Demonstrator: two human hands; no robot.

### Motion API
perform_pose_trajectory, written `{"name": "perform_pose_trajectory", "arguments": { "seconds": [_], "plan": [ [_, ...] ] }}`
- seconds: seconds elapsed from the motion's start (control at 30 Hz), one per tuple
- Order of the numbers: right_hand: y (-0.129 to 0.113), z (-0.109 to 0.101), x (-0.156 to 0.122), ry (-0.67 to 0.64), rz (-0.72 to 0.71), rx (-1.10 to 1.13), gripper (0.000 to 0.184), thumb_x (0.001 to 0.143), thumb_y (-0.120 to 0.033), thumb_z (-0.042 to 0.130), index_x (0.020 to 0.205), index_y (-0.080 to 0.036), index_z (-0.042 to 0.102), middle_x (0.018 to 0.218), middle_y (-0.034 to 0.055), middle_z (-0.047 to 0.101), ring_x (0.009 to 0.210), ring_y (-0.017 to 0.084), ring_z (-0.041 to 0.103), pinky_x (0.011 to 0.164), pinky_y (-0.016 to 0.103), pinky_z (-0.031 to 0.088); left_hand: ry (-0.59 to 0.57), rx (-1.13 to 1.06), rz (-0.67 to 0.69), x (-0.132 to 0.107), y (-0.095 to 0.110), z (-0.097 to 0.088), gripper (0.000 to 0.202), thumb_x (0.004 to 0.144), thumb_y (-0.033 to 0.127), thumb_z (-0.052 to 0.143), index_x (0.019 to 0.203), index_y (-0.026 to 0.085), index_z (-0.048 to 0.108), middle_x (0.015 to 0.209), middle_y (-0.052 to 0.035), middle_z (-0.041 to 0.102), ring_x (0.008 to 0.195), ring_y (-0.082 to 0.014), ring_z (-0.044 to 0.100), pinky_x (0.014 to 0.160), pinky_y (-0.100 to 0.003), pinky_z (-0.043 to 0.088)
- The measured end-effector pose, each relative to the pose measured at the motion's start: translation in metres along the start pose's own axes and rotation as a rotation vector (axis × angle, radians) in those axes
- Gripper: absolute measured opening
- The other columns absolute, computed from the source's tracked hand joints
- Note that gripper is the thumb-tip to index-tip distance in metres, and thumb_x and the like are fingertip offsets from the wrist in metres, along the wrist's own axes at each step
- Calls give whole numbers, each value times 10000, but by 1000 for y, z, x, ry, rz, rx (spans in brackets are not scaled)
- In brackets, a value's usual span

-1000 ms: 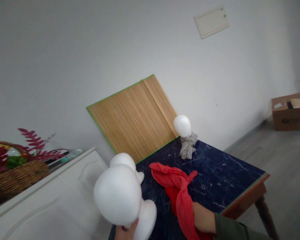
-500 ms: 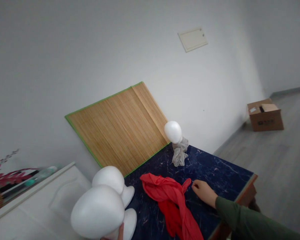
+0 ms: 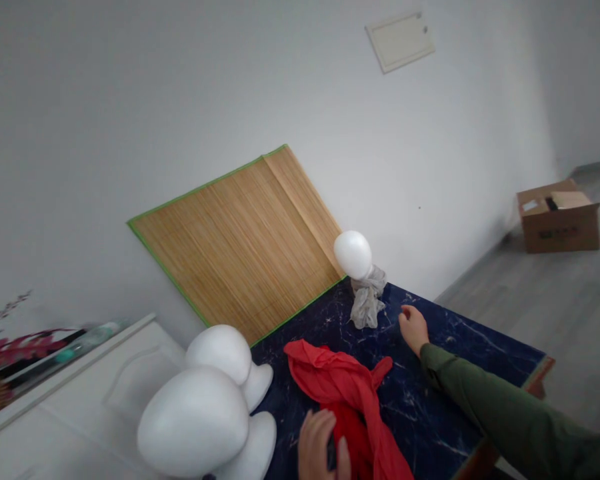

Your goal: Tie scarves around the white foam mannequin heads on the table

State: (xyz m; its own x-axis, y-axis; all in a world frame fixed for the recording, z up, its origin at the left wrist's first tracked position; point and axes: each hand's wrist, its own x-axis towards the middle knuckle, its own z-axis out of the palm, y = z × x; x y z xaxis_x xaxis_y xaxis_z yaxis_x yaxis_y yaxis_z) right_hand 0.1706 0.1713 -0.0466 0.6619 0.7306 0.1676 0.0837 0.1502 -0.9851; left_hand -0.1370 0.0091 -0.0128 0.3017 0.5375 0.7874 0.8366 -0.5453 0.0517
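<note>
The right hand is hovering with loosely spread fingers over the dark table, just beside the grey-scarfed foam head. The left hand is lying on the red cloth, fingers curled; whether it is pinching the cloth I cannot tell. Two bare foam heads are standing at the left

My right hand is bare, and a long olive-green sleeve covers that arm down to the wrist, its cloth creased. My left hand is bare too, no sleeve showing, no rings
</note>
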Motion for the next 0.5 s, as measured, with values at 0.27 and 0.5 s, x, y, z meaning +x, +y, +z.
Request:
{"name": "perform_pose_trajectory", "arguments": {
  "seconds": [0.27,0.5],
  "plan": [
    [20,16,54,30,181,243,360,731,-291,470,1066,-179,536,1144,156,599,1124,267,565,962,408,470,-640,-163,-51,46,30,113,537,835,294,510,1327,79,510,1378,-192,504,1291,-306,466,1078,-504,387],
    [36,38,108,-98,258,432,194,834,-303,474,988,-203,538,1064,98,628,941,210,638,808,385,537,-884,-298,-192,29,15,134,652,745,378,619,1351,162,510,1454,-152,422,1370,-350,338,1156,-524,233]
  ]
}}
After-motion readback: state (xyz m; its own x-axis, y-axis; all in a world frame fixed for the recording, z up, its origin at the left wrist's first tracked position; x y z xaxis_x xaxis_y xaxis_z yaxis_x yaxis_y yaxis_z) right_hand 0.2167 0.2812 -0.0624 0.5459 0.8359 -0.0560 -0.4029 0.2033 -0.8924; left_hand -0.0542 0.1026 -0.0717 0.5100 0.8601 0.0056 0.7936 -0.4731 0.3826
